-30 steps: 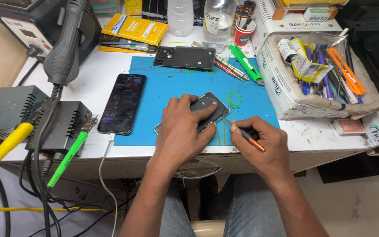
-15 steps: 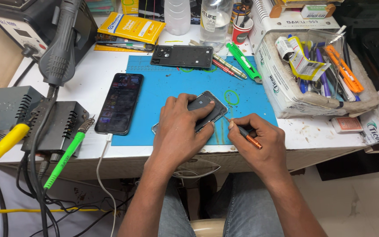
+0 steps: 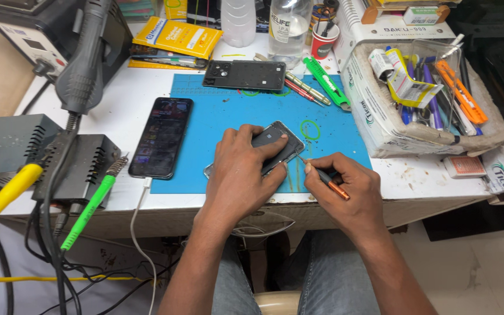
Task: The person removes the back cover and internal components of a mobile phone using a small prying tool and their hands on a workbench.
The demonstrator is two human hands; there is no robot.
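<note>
Head view, first question: where does the dark phone [image 3: 275, 149] lie against the hands?

— On the blue mat [image 3: 228, 111], near its front edge. The left hand [image 3: 243, 175] lies flat over the phone's near half, fingers spread and pressing it down; only the far end shows past the fingertips.

— And the right hand [image 3: 345, 189]?

— Just beside the phone's right edge, closed on a small screwdriver [image 3: 325, 178] with an orange end. Its tip touches the phone's right rim.

— Which way does the phone run?

— Its long axis is slanted, from near-left to far-right, the exposed end pointing away toward the cardboard box of tools [image 3: 380, 116]. The screwdriver slants the other way, tip toward the far-left.

— Anything close by?

— A second phone [image 3: 161, 137] lies left, partly on the mat, screen up.
</note>
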